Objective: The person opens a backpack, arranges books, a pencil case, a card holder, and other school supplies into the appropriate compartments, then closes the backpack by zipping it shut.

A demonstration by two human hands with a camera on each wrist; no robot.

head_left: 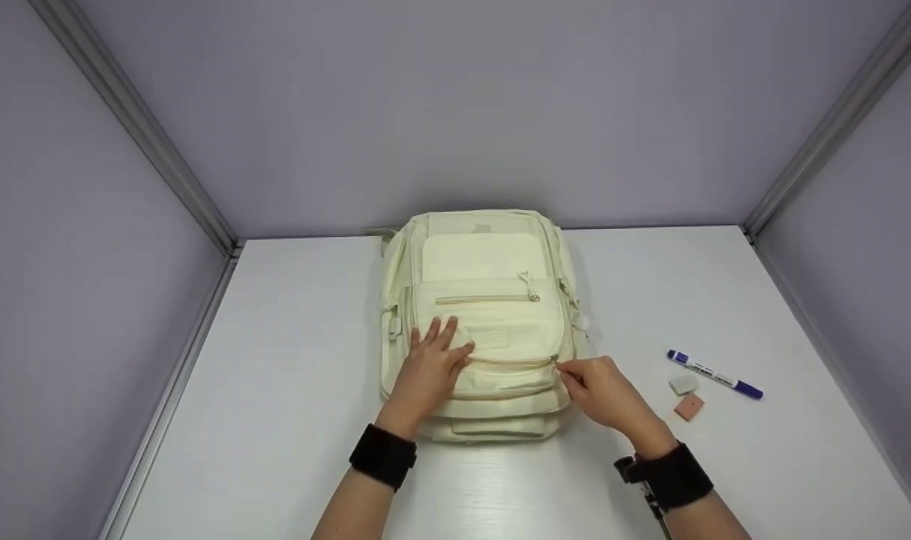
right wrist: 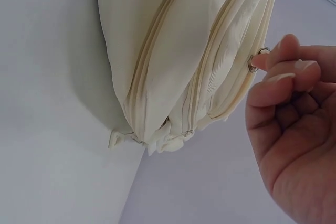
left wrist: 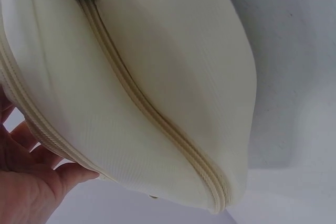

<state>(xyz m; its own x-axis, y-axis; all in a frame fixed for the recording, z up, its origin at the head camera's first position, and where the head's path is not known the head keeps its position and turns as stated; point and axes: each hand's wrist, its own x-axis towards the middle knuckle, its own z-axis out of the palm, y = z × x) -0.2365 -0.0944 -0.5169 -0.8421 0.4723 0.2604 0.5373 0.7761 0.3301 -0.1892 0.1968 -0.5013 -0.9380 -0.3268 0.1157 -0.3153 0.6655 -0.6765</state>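
A cream backpack (head_left: 485,259) lies on its back on the white table, its front pockets facing up. The left hand (head_left: 425,371) rests with spread fingers on the lower left of the front panel, beside a curved pocket zipper (head_left: 511,363). At that zipper's right end, the right hand (head_left: 601,390) pinches a metal zipper pull (right wrist: 253,66) between thumb and forefinger, the other fingers curled. In the left wrist view, the left fingers (left wrist: 37,156) lie over the backpack's front edge, partly hidden by the fabric.
To the right of the backpack are a blue-capped marker (head_left: 714,373), a grey-white block (head_left: 684,384) and an orange-pink block (head_left: 689,406). A higher zipper (head_left: 485,299) with a dangling charm crosses the front. Pale walls (head_left: 455,112) enclose the table on three sides.
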